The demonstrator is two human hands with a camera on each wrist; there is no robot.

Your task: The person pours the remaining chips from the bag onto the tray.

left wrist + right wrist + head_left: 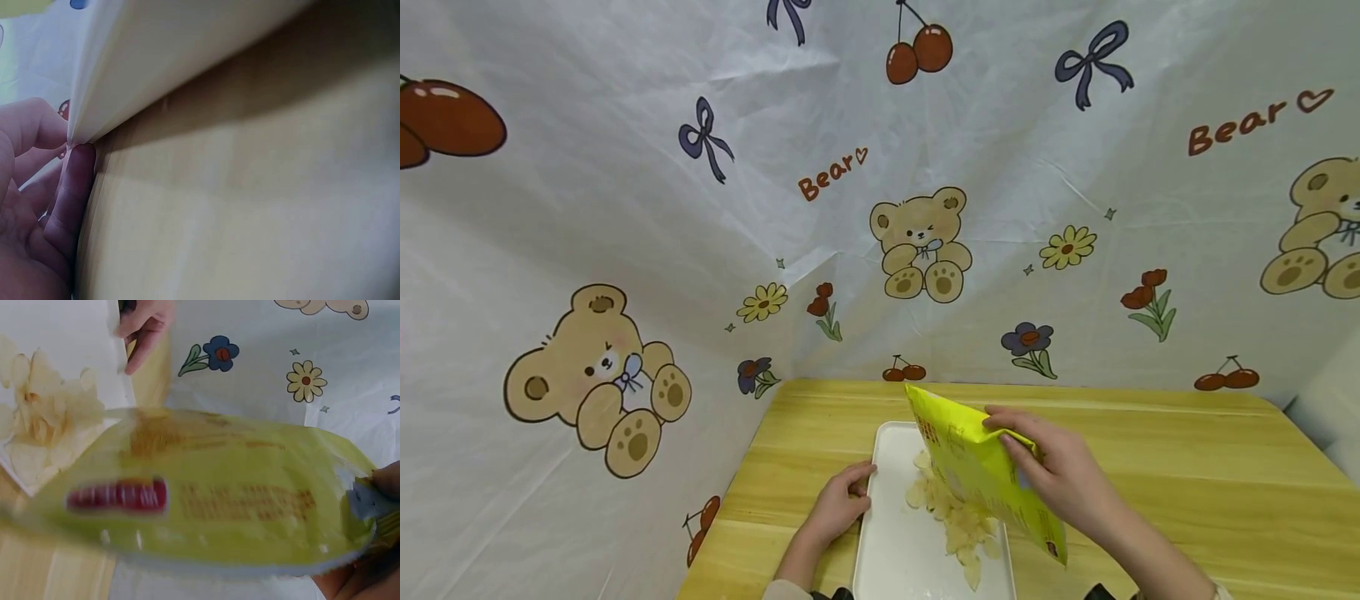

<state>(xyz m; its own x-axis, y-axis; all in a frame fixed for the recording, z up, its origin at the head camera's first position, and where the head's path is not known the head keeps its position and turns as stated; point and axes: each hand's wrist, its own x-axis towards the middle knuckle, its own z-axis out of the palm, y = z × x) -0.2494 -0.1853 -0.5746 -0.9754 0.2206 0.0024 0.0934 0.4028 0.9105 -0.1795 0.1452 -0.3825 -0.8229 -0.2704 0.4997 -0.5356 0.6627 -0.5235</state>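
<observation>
My right hand [1063,468] grips a yellow chip bag [973,462] by its gathered end, with the bag tilted over the white rectangular tray [887,546]. The bag's other end points down toward the tray, and in the right wrist view its printed side [244,481] looks blurred. Thin potato chips [958,529] lie spread in a heap on the tray, partly covered by the bag. At the tray's left rim, my left hand [838,508] pinches the edge. The left wrist view shows its fingers [78,181] against the tray edge.
A light wooden table [1187,475] carries the tray. Behind it and to the left hangs a white cloth [820,92] printed with bears, cherries, bows and flowers; it meets the table's back edge.
</observation>
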